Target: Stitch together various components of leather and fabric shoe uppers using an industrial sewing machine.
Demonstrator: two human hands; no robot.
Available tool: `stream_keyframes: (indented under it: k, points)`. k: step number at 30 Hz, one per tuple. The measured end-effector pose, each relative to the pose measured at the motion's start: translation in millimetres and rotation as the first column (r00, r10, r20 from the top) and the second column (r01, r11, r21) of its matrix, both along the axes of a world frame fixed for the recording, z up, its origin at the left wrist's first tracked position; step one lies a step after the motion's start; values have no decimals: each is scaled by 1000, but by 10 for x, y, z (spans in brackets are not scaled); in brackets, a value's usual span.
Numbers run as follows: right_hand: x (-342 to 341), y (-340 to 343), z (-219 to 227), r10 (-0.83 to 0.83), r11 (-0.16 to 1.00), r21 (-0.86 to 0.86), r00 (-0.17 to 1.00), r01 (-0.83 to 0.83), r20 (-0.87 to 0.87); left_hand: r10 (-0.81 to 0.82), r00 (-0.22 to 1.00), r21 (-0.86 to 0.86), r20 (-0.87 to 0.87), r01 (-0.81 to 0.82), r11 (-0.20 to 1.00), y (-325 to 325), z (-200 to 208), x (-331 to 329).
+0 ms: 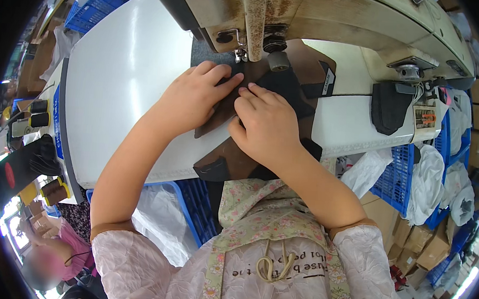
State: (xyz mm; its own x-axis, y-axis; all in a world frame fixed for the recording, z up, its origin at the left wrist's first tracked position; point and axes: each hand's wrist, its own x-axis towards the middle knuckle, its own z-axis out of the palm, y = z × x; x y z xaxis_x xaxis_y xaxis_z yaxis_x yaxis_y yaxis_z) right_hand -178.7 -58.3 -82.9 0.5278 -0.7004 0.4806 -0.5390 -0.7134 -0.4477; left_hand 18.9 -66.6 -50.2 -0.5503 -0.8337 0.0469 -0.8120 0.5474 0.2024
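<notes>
A dark brown and black fabric piece [217,122] lies under the presser foot [241,55] of a sewing machine [341,16]. My left hand [194,96] is closed on its left part, fingers bent and thumb reaching toward the seam just in front of the foot. Close beside it, my right hand [268,121] grips the same piece with curled fingers; its fingertips nearly meet the left thumb. The fabric's near end hangs over the table edge toward my apron [274,206]. A small label [328,81] shows on its far right part. My palms hide some of the cloth.
The white machine table [117,82] spreads left and right of the fabric. A black pouch [388,108] hangs by the machine's right end. Blue crates [394,178] with plastic bags stand to the right. Thread spools [39,112] sit at the left, where another person [71,249] is seated.
</notes>
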Motion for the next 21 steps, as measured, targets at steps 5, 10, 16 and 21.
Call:
stream_keyframes:
  k: [5,10,16,21]
  points:
    - [17,20,-10,-14,999,-29,1000,14,-6,-6,1000,-49,6,6,999,63,-5,36]
    - [40,19,-20,-6,999,-53,1000,6,8,13,1000,-53,-23,-14,998,94,-16,43]
    - [56,20,-22,-4,996,-84,1000,6,23,17,1000,-53,-17,-18,998,104,-42,56]
    - [54,81,89,-60,998,-15,998,60,-32,34,999,-83,7,-33,996,95,-52,50]
